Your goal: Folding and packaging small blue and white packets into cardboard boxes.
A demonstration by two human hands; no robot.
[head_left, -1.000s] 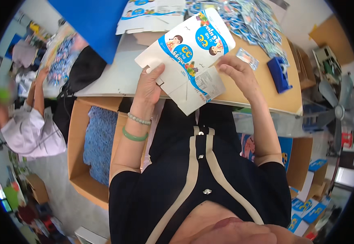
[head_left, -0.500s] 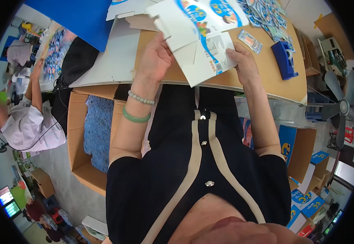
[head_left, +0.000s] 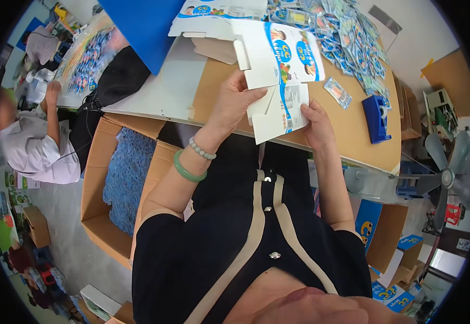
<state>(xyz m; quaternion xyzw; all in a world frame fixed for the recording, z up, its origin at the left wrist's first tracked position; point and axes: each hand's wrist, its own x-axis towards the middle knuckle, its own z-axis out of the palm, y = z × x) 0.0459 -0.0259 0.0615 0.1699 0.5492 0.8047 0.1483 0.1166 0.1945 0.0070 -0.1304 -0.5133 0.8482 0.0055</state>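
Observation:
A white and blue printed carton, partly unfolded with flaps sticking out, is held between my hands over the table's near edge. My left hand grips its left side, thumb across a white flap and fingers hidden behind. My right hand pinches the lower right panel, thumb on the front. Behind the carton, more flat printed cartons lie on the table. A single small sachet rests right of the carton, close to a large heap of similar sachets.
A blue tape dispenser stands at the table's right side. On the left are a blue panel and a black cloth. An open cardboard box holding blue material stands below. Another person works at the far left.
The carton has come lower in the view and is turned more upright. My left hand has shifted inward, its thumb now over the flap. My right hand still holds the lower panel.

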